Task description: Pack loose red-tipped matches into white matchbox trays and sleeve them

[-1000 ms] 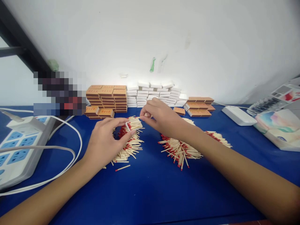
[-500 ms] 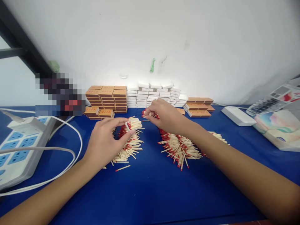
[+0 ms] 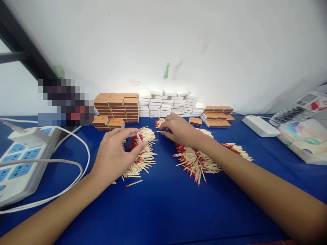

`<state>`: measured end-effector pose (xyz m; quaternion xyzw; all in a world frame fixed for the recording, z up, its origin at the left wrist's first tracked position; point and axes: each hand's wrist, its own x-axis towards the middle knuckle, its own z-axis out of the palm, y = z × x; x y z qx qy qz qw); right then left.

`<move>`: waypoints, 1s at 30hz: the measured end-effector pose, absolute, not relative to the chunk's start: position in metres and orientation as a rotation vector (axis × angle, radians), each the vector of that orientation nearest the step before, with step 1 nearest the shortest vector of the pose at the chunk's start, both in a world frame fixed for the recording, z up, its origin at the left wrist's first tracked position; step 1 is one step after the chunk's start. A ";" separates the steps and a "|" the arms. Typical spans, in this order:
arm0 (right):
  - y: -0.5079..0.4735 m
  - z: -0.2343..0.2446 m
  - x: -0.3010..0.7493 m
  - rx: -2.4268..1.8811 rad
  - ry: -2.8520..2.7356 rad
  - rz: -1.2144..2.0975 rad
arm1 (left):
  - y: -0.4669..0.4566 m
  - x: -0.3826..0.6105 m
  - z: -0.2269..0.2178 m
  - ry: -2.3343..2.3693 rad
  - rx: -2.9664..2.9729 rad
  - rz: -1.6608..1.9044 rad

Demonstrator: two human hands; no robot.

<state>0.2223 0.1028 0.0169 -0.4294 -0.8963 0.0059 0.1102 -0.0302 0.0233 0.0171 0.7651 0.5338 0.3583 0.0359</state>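
My left hand (image 3: 118, 151) grips a white matchbox tray (image 3: 138, 137) between thumb and fingers. The tray is filled with red-tipped matches and tilts above the left pile of loose matches (image 3: 144, 160). Further right, my right hand (image 3: 177, 129) is lowered to the blue table, its fingers curled together at a single match (image 3: 158, 131). One end of this match shows beside the fingertips; the rest is hidden by them. A small heap of matches (image 3: 159, 122) lies just behind these fingers. Under and beside my right forearm spreads a larger match pile (image 3: 196, 160).
Orange matchboxes (image 3: 116, 105) are stacked at the back left, white trays (image 3: 168, 103) in the back middle, and more orange boxes (image 3: 218, 115) at the back right. A power strip (image 3: 22, 163) with white cables stands left. A tissue pack (image 3: 304, 139) and white box (image 3: 260, 126) lie right.
My right hand has come down and slightly nearer to me, its fingertips now at the single match. My left hand holds the filled tray in the same place.
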 end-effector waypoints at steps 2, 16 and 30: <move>0.103 0.016 0.222 -1.254 -2.628 0.004 | 0.024 -0.030 0.017 1.643 2.346 1.100; 0.105 0.014 0.222 -1.208 -2.595 0.153 | 0.025 -0.031 0.014 1.632 2.352 1.084; 0.063 0.042 0.189 -0.844 -2.547 -0.130 | 0.022 -0.029 0.015 1.552 2.423 1.123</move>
